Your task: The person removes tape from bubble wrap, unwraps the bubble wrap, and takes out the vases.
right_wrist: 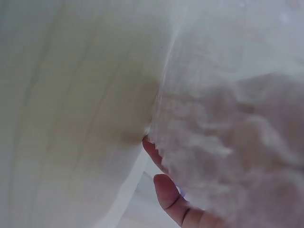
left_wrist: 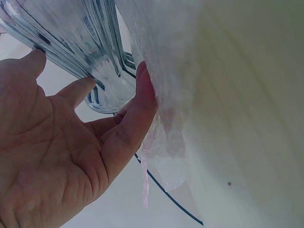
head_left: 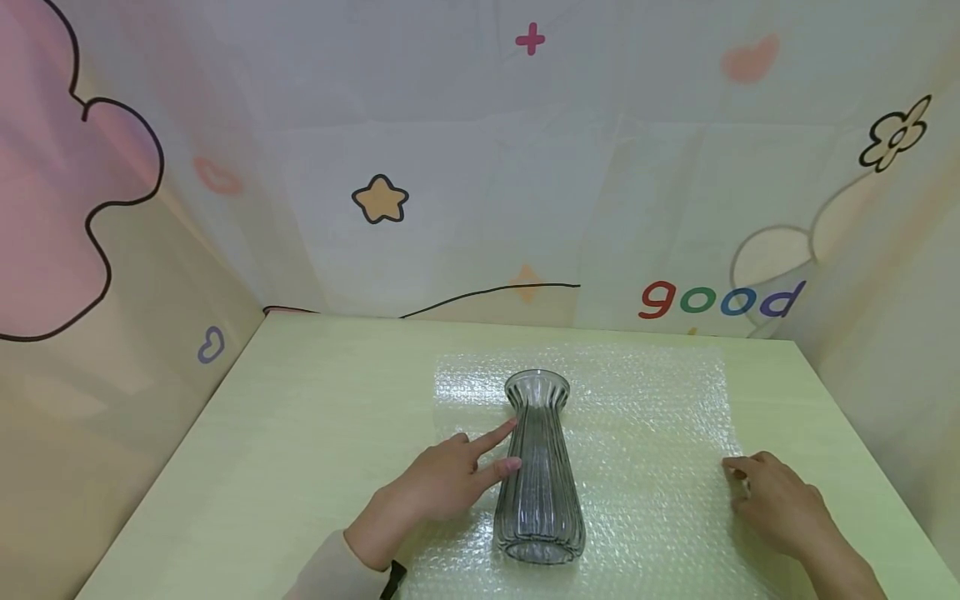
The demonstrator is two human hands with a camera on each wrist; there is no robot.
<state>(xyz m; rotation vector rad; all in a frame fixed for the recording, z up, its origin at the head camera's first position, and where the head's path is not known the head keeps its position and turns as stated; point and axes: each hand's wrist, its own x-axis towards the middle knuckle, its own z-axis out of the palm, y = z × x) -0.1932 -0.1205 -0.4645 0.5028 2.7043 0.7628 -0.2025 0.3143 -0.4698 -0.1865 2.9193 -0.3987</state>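
Note:
A grey ribbed glass vase (head_left: 538,467) lies on its side on a sheet of clear bubble wrap (head_left: 652,408), its flared mouth away from me and its base close. My left hand (head_left: 442,479) is at the vase's left side, thumb and forefinger extended against the glass. In the left wrist view, fingertips touch the ribbed vase (left_wrist: 102,52) and another finger lies along the wrap (left_wrist: 166,61). My right hand (head_left: 783,504) pinches the wrap's right edge with bent fingers. In the right wrist view, the wrap (right_wrist: 213,128) veils most of that hand.
The pale green table (head_left: 300,417) extends beyond the wrap on both sides. A printed curtain (head_left: 465,125) with a star, hearts and the word "good" stands along the table's back edge, and fabric hangs at the left and right sides.

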